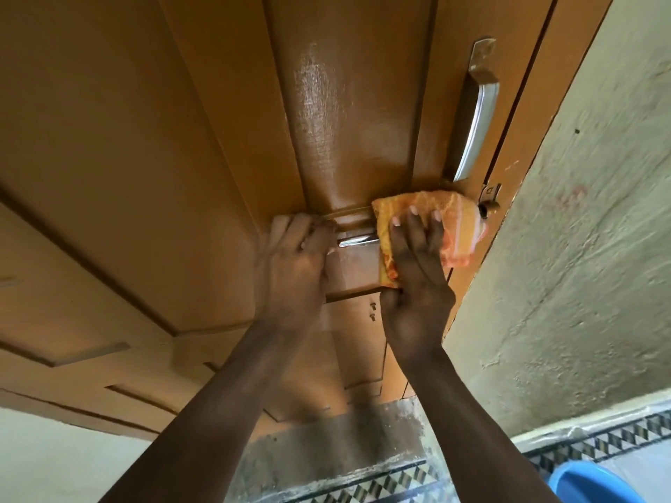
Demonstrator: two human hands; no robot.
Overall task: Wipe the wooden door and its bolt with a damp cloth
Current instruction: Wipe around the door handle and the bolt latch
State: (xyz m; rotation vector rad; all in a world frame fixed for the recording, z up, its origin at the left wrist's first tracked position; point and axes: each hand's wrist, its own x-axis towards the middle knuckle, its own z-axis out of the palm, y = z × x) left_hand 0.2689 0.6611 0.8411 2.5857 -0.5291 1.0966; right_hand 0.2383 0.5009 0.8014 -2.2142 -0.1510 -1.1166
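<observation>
The brown wooden door fills most of the view, with a wet shiny streak on its middle panel. A metal bolt runs across the door at mid height. My right hand presses an orange and pink cloth flat over the bolt's right part, fingers spread on the cloth. My left hand is curled around the bolt's left end, where its knob is hidden by my fingers. The bolt's staple on the door frame shows just right of the cloth.
A long silver pull handle is fixed above the bolt. A rough pale wall stands to the right. Patterned floor tiles and the rim of a blue tub lie at the lower right.
</observation>
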